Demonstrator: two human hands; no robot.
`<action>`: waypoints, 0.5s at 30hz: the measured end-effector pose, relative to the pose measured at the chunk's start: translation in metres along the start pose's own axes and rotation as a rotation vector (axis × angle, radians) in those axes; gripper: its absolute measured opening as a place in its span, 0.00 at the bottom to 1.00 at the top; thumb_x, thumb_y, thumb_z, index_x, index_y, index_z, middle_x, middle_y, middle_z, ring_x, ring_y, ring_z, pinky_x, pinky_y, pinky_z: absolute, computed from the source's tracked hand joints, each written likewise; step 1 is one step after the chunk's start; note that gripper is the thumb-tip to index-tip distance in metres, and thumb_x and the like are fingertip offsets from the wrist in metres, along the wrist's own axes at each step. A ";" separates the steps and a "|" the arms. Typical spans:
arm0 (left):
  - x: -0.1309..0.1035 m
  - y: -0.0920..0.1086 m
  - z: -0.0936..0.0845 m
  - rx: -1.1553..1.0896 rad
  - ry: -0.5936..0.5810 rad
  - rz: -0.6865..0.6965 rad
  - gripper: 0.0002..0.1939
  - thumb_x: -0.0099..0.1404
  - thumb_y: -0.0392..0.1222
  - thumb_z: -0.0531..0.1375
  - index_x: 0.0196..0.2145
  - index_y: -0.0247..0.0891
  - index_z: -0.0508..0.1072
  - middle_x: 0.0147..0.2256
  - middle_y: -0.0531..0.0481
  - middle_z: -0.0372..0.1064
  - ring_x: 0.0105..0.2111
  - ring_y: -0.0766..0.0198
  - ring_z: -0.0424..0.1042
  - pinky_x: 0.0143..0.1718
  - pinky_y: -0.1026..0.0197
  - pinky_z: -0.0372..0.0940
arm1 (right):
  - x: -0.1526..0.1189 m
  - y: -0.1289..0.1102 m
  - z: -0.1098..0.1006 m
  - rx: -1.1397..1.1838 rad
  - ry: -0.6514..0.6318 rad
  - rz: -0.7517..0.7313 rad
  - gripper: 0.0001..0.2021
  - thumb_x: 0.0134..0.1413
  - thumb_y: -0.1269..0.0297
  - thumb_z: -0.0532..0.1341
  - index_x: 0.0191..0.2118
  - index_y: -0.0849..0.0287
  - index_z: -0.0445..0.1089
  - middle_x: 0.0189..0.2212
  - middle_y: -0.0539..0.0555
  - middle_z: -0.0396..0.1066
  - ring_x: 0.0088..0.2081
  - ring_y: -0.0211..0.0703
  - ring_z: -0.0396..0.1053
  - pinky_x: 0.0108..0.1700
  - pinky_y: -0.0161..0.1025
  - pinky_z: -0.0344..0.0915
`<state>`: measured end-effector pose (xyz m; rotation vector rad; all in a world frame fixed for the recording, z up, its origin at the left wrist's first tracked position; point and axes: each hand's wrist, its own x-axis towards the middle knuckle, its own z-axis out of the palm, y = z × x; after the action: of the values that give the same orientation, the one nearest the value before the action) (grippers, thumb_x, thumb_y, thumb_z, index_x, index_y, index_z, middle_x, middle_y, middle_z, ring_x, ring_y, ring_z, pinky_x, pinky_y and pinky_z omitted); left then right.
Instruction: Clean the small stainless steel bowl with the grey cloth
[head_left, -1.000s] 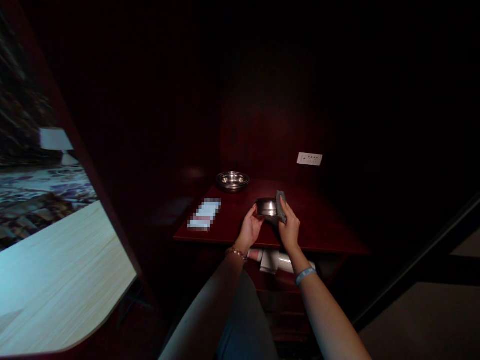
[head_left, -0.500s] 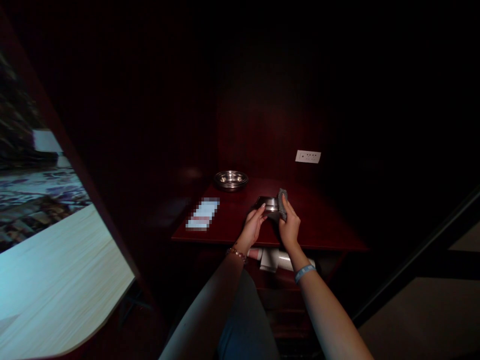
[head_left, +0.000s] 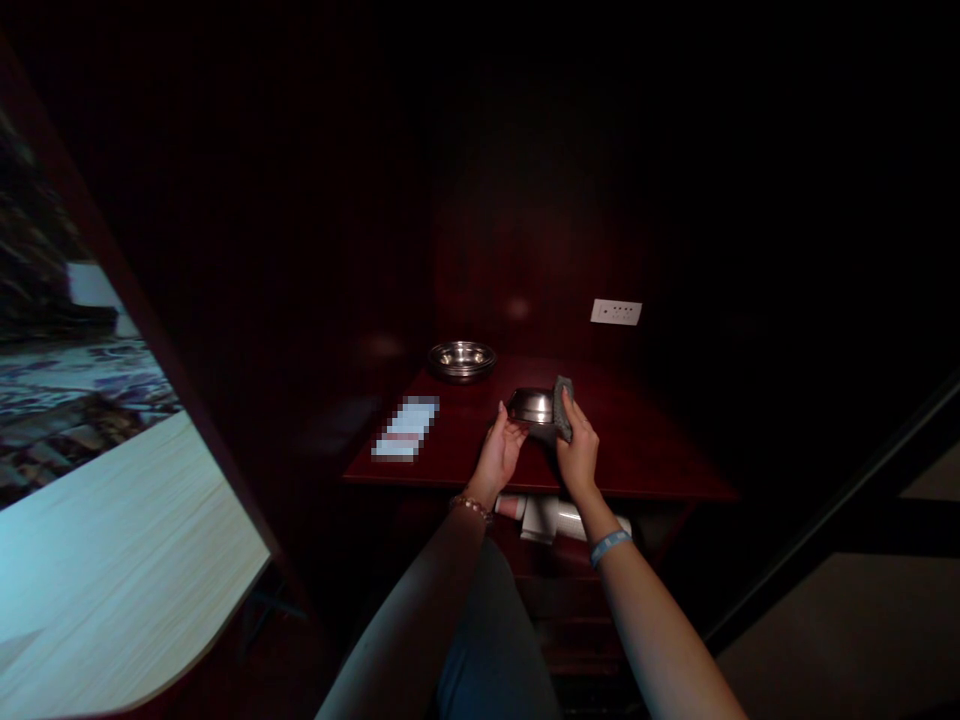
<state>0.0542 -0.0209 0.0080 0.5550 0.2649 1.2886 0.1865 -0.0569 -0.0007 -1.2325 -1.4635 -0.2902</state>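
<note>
Over the dark red desk, a shiny metal bowl (head_left: 531, 406) is held tilted on its side between my hands. My left hand (head_left: 502, 453) supports it at the lower left, fingers at the underside and thumb raised along the edge. In my right hand (head_left: 579, 447) is a grey cloth (head_left: 562, 408), pinched against the right side of the bowl. The cloth covers that part of the bowl, and the right fingertips behind it are hidden. Farther back and left, a stack of metal bowls (head_left: 462, 362) stands on the desk.
A blurred-out pale rectangle (head_left: 406, 428) lies at the left of the desk (head_left: 645, 455). Under the desktop, a shelf holds a white roll-like object (head_left: 571, 521) and a pink-ended item (head_left: 511, 507). A white socket (head_left: 616, 312) is on the back wall. A light wooden table (head_left: 127, 570) stands left.
The bowl has turned a little, showing more of its rounded outside. My left thumb has lifted and its hand shifted slightly left. My right hand and the cloth have barely moved.
</note>
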 end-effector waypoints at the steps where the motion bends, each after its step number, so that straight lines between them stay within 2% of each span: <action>1: 0.000 0.000 0.000 -0.006 0.008 -0.003 0.15 0.66 0.51 0.58 0.37 0.35 0.75 0.33 0.48 0.76 0.33 0.67 0.73 0.42 0.63 0.64 | 0.000 0.000 0.000 0.001 0.003 0.002 0.39 0.46 0.81 0.50 0.66 0.53 0.54 0.62 0.51 0.60 0.62 0.42 0.60 0.62 0.41 0.59; 9: 0.002 0.001 -0.003 -0.043 0.061 -0.036 0.12 0.66 0.48 0.58 0.35 0.37 0.73 0.31 0.51 0.74 0.31 0.68 0.73 0.41 0.63 0.66 | -0.001 0.002 0.000 0.012 0.004 0.013 0.39 0.45 0.81 0.49 0.66 0.52 0.54 0.62 0.51 0.61 0.62 0.42 0.60 0.62 0.41 0.59; 15: -0.001 0.000 0.001 0.015 0.039 -0.020 0.16 0.65 0.52 0.58 0.40 0.37 0.74 0.35 0.48 0.75 0.36 0.66 0.73 0.42 0.63 0.65 | 0.001 0.004 0.002 0.034 -0.003 0.020 0.40 0.44 0.82 0.49 0.66 0.53 0.53 0.62 0.52 0.60 0.61 0.42 0.60 0.62 0.42 0.59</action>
<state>0.0540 -0.0219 0.0086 0.5384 0.3121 1.2799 0.1884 -0.0533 -0.0026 -1.2202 -1.4527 -0.2489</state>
